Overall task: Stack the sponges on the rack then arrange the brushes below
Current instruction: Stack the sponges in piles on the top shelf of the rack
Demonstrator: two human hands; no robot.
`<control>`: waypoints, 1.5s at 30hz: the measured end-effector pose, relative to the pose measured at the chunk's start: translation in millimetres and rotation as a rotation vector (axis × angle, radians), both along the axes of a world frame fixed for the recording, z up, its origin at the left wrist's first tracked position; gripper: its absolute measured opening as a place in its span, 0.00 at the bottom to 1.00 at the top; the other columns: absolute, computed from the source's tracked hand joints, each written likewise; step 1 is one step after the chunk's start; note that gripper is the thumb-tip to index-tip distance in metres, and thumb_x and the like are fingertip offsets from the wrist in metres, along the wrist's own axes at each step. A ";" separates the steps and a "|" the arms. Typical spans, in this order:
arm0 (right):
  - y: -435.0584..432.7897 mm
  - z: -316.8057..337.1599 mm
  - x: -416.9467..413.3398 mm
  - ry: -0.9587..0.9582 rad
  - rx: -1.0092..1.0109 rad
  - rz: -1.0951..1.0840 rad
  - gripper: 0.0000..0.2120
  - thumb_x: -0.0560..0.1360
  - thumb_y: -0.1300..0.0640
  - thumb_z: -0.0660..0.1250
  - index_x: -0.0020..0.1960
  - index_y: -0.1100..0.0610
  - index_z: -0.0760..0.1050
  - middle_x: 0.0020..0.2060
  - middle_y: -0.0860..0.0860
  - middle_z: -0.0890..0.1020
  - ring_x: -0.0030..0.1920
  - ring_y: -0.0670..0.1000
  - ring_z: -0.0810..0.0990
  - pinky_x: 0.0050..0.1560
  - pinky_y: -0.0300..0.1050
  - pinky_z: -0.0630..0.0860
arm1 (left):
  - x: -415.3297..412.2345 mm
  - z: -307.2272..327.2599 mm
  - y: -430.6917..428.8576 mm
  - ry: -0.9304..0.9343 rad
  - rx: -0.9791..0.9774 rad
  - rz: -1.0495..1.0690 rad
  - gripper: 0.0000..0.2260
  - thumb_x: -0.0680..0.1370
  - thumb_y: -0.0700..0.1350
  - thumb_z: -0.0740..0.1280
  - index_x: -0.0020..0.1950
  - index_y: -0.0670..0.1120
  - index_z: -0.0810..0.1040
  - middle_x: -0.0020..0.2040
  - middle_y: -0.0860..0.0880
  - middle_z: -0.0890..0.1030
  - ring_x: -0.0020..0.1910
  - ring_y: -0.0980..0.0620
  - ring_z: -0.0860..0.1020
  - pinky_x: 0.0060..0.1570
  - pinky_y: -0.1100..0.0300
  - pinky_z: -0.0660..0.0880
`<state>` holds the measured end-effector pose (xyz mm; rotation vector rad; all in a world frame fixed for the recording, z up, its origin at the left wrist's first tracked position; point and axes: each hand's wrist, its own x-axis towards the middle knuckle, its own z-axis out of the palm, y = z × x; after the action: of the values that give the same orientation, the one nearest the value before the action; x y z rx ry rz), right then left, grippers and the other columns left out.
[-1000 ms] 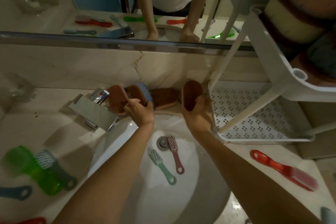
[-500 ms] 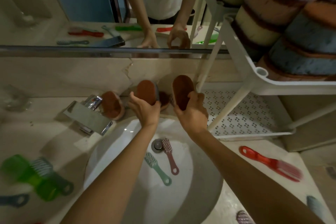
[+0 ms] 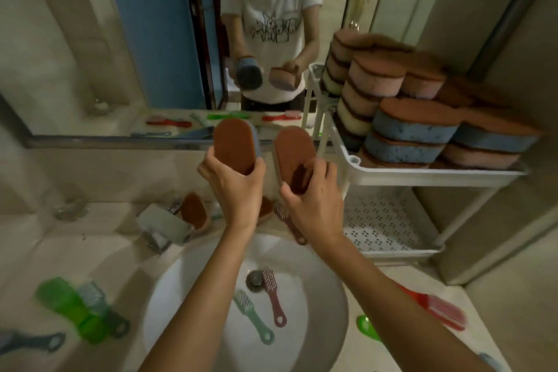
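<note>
We've got a sponge in each hand, both held up in front of the mirror [image 3: 90, 39] above the far edge of the sink [image 3: 320, 305]. Our left hand [image 3: 235, 187] has its fingers curled around the lower end of the blue sponge [image 3: 234, 146], brown scrub side facing us, thumb on one edge and fingers on the other. Our right hand [image 3: 314, 205] grips the other sponge [image 3: 294, 158] the same way, with the thumb pressed across the brown face near the bottom. The two sponges sit side by side, close but not touching.

The white rack [image 3: 422, 174] is just to the right. Its top shelf is already packed with stacked sponges [image 3: 407, 127], blue, pink and yellowish ones with brown tops. The lower perforated shelf [image 3: 383, 220] looks bare.

Down on the counter by the faucet [image 3: 163, 226] there's another sponge [image 3: 194, 211] leaning up, plus a brown one mostly hidden behind our left wrist. A maroon brush [image 3: 290, 225] lies near the far sink rim, just below our right hand. Inside the basin, a teal brush [image 3: 253, 317] and a second maroon brush [image 3: 273, 296] lie next to the drain [image 3: 255, 279]. On the left counter, a green brush [image 3: 71, 308] and grey-blue brush [image 3: 99, 305] overlap; a red brush [image 3: 437, 309] is on the right.
</note>
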<state>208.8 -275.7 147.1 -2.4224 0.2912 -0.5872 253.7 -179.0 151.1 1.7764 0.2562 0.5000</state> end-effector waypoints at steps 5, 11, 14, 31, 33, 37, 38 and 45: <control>-8.5 56.2 -10.7 -0.208 -0.023 0.008 0.22 0.71 0.49 0.69 0.59 0.58 0.67 0.55 0.53 0.70 0.48 0.52 0.74 0.41 0.42 0.69 | -9.6 62.4 -0.8 -0.118 -0.029 -0.038 0.33 0.70 0.48 0.72 0.70 0.45 0.61 0.63 0.45 0.71 0.56 0.49 0.74 0.48 0.61 0.71; -35.1 119.1 -12.2 -0.395 -0.051 -0.047 0.22 0.71 0.46 0.69 0.57 0.58 0.67 0.50 0.50 0.68 0.46 0.52 0.74 0.39 0.42 0.70 | -7.5 120.5 -28.1 -0.204 -0.040 -0.139 0.30 0.71 0.50 0.72 0.67 0.46 0.62 0.58 0.47 0.74 0.49 0.52 0.75 0.35 0.69 0.67; -55.6 143.4 -12.0 -0.402 -0.026 -0.080 0.21 0.72 0.46 0.68 0.58 0.57 0.67 0.51 0.51 0.70 0.48 0.53 0.74 0.41 0.42 0.69 | -1.5 144.6 -51.7 -0.201 -0.040 -0.210 0.29 0.70 0.52 0.72 0.65 0.46 0.64 0.57 0.47 0.75 0.51 0.49 0.76 0.39 0.64 0.69; -256.9 167.7 17.7 -0.081 0.092 -0.188 0.21 0.77 0.47 0.63 0.68 0.52 0.70 0.52 0.54 0.79 0.42 0.48 0.74 0.41 0.41 0.71 | 73.4 186.2 -206.7 0.178 -0.238 -0.840 0.38 0.69 0.61 0.68 0.72 0.42 0.62 0.61 0.42 0.76 0.55 0.45 0.79 0.34 0.60 0.77; -264.9 158.5 27.8 -0.052 0.091 -0.162 0.22 0.76 0.44 0.62 0.68 0.49 0.69 0.56 0.54 0.78 0.46 0.50 0.77 0.43 0.44 0.74 | 80.3 176.9 -211.2 0.214 -0.340 -0.833 0.36 0.71 0.58 0.68 0.71 0.42 0.62 0.63 0.41 0.75 0.58 0.44 0.77 0.42 0.55 0.80; -267.2 148.1 44.7 -0.010 0.046 -0.154 0.24 0.74 0.38 0.61 0.67 0.45 0.70 0.62 0.55 0.74 0.55 0.56 0.78 0.51 0.48 0.76 | 90.0 168.9 -210.8 0.234 -0.535 -0.831 0.32 0.70 0.56 0.70 0.69 0.43 0.66 0.64 0.41 0.74 0.61 0.42 0.75 0.54 0.46 0.78; -267.8 146.0 48.3 -0.005 0.032 -0.156 0.24 0.74 0.38 0.61 0.67 0.45 0.71 0.63 0.54 0.74 0.56 0.56 0.77 0.53 0.49 0.77 | 91.9 167.9 -210.8 0.233 -0.519 -0.827 0.30 0.71 0.56 0.69 0.68 0.43 0.67 0.64 0.41 0.75 0.61 0.42 0.75 0.56 0.45 0.77; -265.8 140.7 57.3 0.077 -0.031 -0.125 0.22 0.74 0.38 0.61 0.64 0.45 0.73 0.62 0.55 0.76 0.57 0.57 0.78 0.54 0.50 0.76 | 95.3 163.5 -207.6 0.230 -0.549 -0.819 0.33 0.69 0.57 0.70 0.69 0.44 0.65 0.64 0.40 0.74 0.61 0.41 0.75 0.57 0.40 0.76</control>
<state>266.1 -541.5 287.8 -2.4734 0.4716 -0.5579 349.0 -386.6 314.6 1.2451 -0.1741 -0.3414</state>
